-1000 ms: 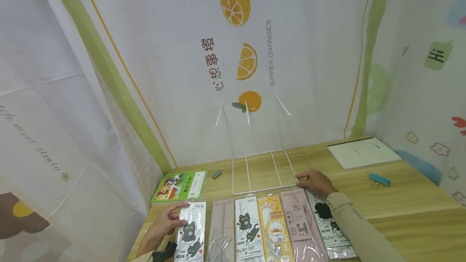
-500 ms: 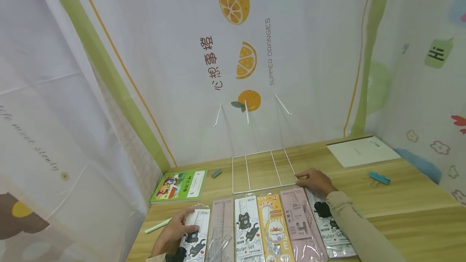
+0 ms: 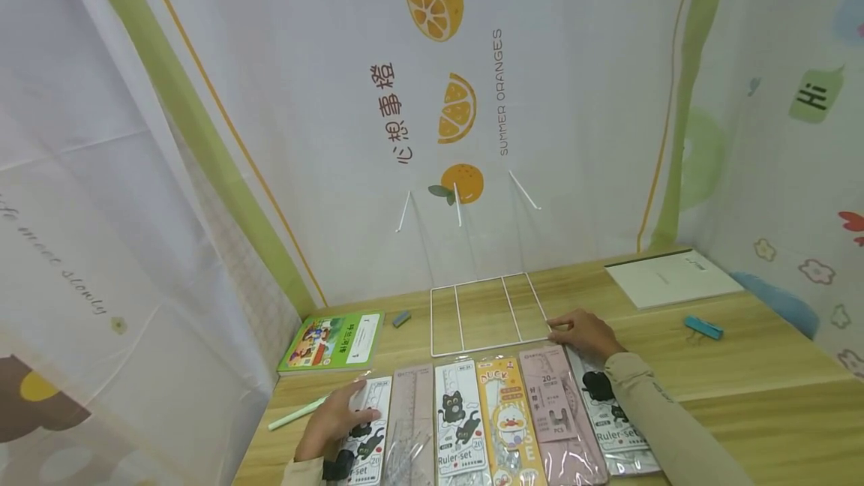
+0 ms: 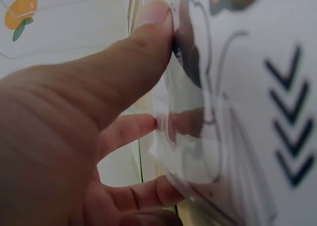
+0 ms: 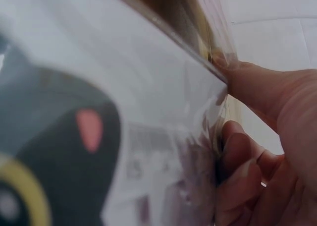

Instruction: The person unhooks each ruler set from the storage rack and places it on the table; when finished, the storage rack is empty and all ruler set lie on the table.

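Your left hand (image 3: 335, 420) is on the leftmost cat ruler pack (image 3: 365, 435), at the near-left end of the row on the table (image 3: 742, 366). The left wrist view shows the thumb (image 4: 124, 67) on the pack's face and the other fingers at and under its edge, so I read that as a pinch on the film.

Your right hand (image 3: 582, 332) sits at the far end of the rightmost cat ruler pack (image 3: 610, 415), beside the near-right corner of the white wire rack (image 3: 487, 313). The right wrist view shows the fingers (image 5: 242, 161) curled against the pack's edge with the thumb on the other side, so it looks like a grip there too.

Handling judgement:
- Both packs look light, flat and thin, with a printed card and plastic rulers in a clear sleeve.
- They should be fairly stiff along their length but will flex if held by one corner only.
- The film is glossy, so expect it to slip. Pinch through to the card or ruler, not loose film.
- Best hold is a short end or mid long edge, thumb on top and fingers beneath.
- Neighbouring packs lie edge to edge, touching or overlapping, so lift before you slide or they'll drag along.
- The plastic may crack if bent hard.
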`<state>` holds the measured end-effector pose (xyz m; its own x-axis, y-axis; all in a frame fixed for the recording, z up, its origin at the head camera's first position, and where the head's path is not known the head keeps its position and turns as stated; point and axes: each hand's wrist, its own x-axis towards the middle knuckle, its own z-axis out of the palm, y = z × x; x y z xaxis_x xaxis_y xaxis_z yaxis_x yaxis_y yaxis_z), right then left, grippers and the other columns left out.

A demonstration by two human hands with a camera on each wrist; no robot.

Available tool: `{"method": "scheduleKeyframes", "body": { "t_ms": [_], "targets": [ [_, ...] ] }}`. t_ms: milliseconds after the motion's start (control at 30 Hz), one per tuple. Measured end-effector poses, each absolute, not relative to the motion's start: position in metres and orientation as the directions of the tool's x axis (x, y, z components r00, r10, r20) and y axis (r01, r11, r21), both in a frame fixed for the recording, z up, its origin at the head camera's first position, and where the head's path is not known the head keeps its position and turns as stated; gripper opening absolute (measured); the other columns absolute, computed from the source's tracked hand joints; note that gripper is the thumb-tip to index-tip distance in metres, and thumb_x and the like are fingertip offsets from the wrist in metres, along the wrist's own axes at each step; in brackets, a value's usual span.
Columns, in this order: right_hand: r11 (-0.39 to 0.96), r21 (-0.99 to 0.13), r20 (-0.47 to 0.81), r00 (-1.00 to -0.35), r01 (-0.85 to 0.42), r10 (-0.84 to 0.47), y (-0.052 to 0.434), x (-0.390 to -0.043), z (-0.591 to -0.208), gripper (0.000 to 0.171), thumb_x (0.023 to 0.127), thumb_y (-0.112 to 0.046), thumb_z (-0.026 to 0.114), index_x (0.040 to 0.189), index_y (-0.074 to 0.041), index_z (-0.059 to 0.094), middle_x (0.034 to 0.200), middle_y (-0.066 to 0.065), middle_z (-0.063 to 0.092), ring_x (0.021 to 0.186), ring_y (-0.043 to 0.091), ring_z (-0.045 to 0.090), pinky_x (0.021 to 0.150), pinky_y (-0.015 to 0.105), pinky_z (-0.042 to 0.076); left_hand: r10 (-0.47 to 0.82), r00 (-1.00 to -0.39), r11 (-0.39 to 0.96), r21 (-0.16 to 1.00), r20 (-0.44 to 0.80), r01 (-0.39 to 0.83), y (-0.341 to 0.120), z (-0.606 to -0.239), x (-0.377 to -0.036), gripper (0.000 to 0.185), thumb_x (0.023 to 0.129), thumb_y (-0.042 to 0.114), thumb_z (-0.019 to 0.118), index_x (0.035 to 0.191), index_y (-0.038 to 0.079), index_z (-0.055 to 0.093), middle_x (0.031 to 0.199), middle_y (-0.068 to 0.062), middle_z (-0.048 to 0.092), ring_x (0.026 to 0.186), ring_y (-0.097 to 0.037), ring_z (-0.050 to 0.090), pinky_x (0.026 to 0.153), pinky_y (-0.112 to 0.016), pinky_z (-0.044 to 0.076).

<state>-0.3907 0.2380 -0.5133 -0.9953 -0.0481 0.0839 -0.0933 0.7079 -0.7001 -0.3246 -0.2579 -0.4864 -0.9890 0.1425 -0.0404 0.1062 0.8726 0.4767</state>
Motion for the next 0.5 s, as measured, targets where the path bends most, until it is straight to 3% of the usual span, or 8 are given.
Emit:
{"method": "scheduleKeyframes", "body": {
  "t_ms": [300, 500],
  "targets": [
    [0.697, -0.712, 0.076, -0.996, -0.085, -0.044, 0.2377, -0.3891, -0.5131, 0.040, 0.087, -0.030, 0.079, 0.122, -0.011, 0.074, 0.111, 0.015, 0.072, 0.077, 0.019, 0.057, 0.064, 0.032, 0.043, 0.186, -0.983, 0.901, 0.398, 0.005, 0.173, -0.2609, -0.4887, -0.3227, 0.069, 0.085, 0.041, 0.079, 0.136, -0.001, 0.059, 0.130, -0.030, 0.061, 0.122, -0.050, 0.056, 0.095, -0.062, 0.046],
    [0.687, -0.723, 0.059, -0.997, -0.073, -0.044, 0.2372, -0.3883, -0.5115, 0.040, 0.087, -0.028, 0.079, 0.123, -0.011, 0.073, 0.110, 0.015, 0.072, 0.077, 0.019, 0.057, 0.063, 0.031, 0.043, 0.224, -0.974, 0.881, 0.420, 0.037, 0.218, -0.2620, -0.4880, -0.3208, 0.068, 0.086, 0.039, 0.078, 0.136, -0.003, 0.058, 0.128, -0.029, 0.063, 0.119, -0.048, 0.059, 0.095, -0.061, 0.047]
  ]
}}
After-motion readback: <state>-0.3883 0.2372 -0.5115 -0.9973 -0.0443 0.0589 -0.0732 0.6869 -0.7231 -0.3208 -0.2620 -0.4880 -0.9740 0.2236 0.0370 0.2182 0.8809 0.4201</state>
